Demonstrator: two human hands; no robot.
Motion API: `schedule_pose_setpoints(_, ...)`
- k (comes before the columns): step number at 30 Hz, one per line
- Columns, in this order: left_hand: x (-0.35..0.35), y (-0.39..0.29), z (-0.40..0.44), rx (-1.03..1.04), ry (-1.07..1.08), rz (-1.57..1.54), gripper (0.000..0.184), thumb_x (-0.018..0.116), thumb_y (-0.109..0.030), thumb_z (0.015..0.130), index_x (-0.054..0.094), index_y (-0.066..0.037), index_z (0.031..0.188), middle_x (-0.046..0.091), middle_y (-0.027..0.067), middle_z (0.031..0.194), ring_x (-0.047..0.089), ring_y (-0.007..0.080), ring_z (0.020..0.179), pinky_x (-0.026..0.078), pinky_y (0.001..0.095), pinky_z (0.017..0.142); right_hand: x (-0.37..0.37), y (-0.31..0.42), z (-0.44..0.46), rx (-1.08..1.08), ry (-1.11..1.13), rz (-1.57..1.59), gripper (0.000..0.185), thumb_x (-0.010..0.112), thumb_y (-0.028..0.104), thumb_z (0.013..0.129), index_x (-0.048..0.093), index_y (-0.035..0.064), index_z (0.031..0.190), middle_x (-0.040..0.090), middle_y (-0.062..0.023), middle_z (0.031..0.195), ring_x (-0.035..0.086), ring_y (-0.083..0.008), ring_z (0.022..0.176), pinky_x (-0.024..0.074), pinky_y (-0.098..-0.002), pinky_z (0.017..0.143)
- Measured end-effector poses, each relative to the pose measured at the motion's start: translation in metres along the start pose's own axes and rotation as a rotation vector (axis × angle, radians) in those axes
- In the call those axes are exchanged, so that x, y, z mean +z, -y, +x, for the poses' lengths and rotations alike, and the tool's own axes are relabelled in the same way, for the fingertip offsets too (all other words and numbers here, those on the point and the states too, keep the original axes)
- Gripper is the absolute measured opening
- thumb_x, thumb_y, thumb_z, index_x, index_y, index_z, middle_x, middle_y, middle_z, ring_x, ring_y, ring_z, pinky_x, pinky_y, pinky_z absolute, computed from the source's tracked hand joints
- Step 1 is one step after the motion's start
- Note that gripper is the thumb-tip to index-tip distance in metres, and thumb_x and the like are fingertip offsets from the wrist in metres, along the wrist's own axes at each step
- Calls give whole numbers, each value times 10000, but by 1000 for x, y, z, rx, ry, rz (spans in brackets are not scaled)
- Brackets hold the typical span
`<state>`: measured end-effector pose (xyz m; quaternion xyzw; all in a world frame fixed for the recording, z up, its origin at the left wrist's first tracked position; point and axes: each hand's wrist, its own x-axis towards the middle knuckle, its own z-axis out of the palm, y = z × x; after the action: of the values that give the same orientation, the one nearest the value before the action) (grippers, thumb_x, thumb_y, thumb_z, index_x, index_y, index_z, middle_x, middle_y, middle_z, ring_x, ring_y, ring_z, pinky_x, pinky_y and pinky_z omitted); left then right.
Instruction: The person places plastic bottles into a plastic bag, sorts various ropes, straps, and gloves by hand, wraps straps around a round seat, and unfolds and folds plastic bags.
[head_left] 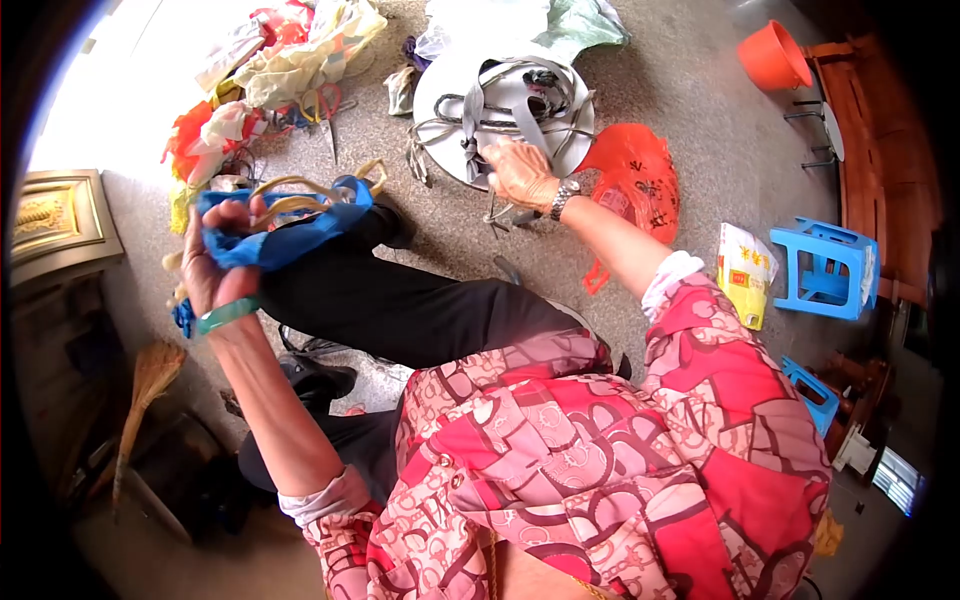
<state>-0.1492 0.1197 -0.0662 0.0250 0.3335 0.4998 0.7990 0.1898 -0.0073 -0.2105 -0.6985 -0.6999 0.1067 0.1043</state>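
Note:
Blue fabric (300, 238) with tan cord loops (290, 187) lies across my left hand (215, 250), whose fingers are wrapped round its near end. The fabric reaches over my dark-trousered knee. Further right, my right hand (522, 176) is at the near edge of a round white stool top (440, 95), its fingers closed on a grey strap (470, 115). Grey straps and dark cords lie in loops on that top. Beside my right wrist, a red plastic bag (640, 175) rests on the floor.
Crumpled plastic bags (290, 65) and scissors (331, 135) lie at the upper left. On the right are a blue stool (825, 268), a yellow-and-white bag (745, 270) and an orange bucket (773, 56). A straw broom (150, 385) stands at the left.

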Motion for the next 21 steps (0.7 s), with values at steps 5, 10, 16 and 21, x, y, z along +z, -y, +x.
schedule_pose_setpoints(5, 9, 35, 1, -13, 217, 232, 254, 521, -265, 869, 503, -86, 690, 511, 15, 534, 576, 187, 610, 460, 472, 813, -31, -28, 22, 300, -57, 578, 100, 482, 66, 716, 571, 22, 724, 600, -109, 664, 596, -206, 579, 473, -321, 522)
schedule_pose_setpoints(10, 38, 93, -5, -84, 147, 355, 292, 637, -349, 786, 499, -92, 791, 502, 19, 652, 554, 177, 604, 510, 396, 673, -111, 22, 27, 18, -378, 747, 112, 482, 58, 813, 534, 6, 897, 599, -69, 735, 606, -129, 618, 501, -258, 547)
schedule_pose_setpoints(16, 57, 142, 12, 1, 342, 508, 245, 641, -72, 761, 447, -195, 847, 511, -13, 756, 550, 122, 687, 484, 298, 613, -101, 97, 19, -357, -315, 399, 140, 523, 42, 738, 545, 65, 874, 531, -136, 741, 567, -306, 692, 474, -377, 603)
schedule_pose_setpoints(21, 45, 125, 12, -177, 199, 509, 126, 577, -53, 782, 585, -25, 905, 610, 44, 824, 580, 130, 744, 486, 261, 676, -99, 90, 25, -369, -349, 626, 108, 563, 78, 734, 558, 45, 837, 564, -129, 757, 571, -297, 724, 472, -343, 673)
